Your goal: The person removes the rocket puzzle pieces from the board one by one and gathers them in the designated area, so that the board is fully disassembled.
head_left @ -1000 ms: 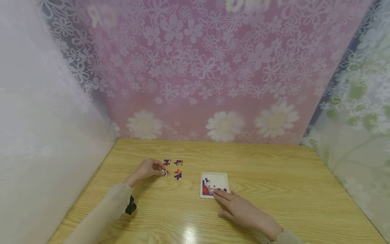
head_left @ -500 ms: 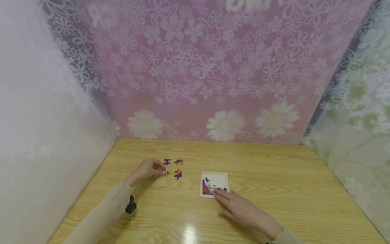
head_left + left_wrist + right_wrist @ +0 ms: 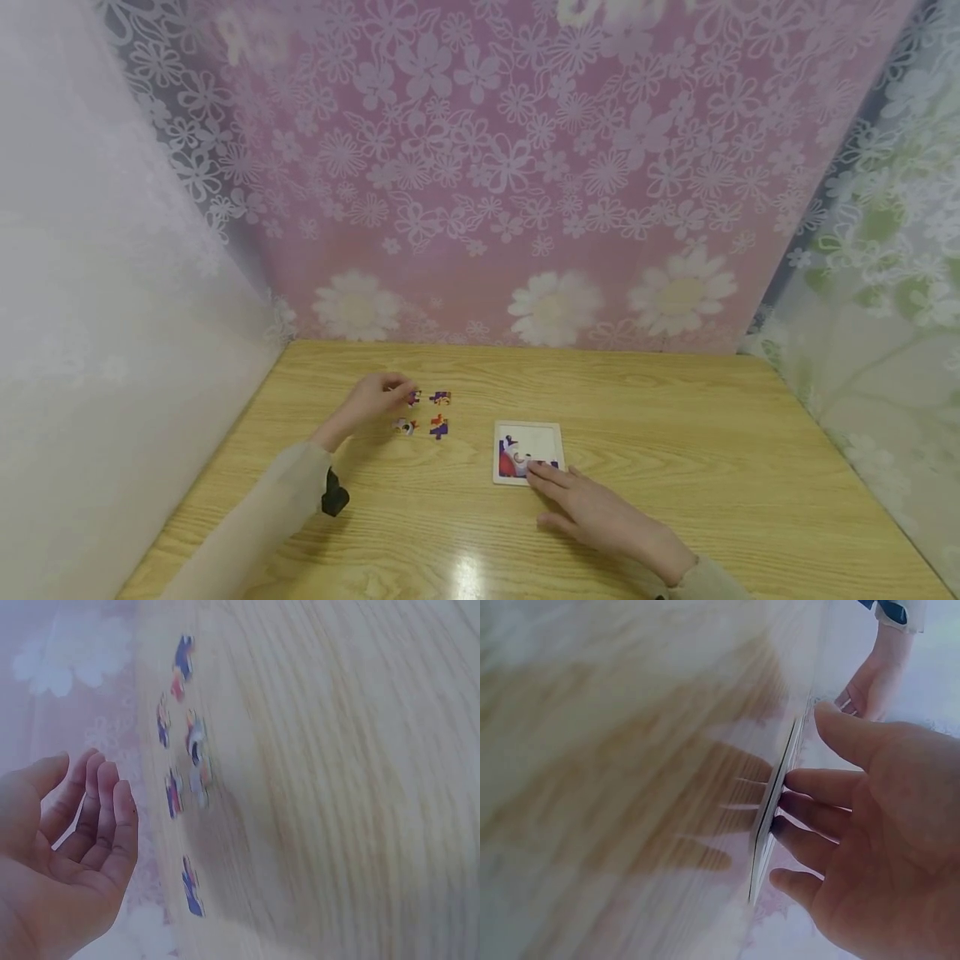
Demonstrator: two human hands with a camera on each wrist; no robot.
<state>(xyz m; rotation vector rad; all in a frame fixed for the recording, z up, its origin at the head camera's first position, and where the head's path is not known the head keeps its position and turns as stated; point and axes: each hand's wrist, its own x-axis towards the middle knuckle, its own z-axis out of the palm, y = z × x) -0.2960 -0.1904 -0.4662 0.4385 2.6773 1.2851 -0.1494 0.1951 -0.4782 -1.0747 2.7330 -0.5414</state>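
Observation:
My left hand (image 3: 371, 400) hovers over the far left of the loose jigsaw pieces, fingers loosely bent. Its fingertips overlap a purple piece (image 3: 416, 397) in the head view. Between thumb and fingers (image 3: 127, 817) nothing shows in the left wrist view. Nearer lies a white piece with an eye-like spot (image 3: 406, 427); to the right are an orange-and-purple piece (image 3: 438, 427) and another purple piece (image 3: 442, 398). My right hand (image 3: 600, 517) rests its straight fingertips on the near edge of a square puzzle tray (image 3: 496, 454), partly filled with a red, white and purple picture.
A wooden table (image 3: 675, 433) carries everything. Pink flowered cloth (image 3: 480, 208) hangs behind it, with pale side walls left and right. One more loose piece (image 3: 193, 889) lies apart from the others in the left wrist view.
My left hand has lifted off the white piece and shifted away from me, over the far left purple piece. The white piece now lies uncovered. My right hand stays on the tray.

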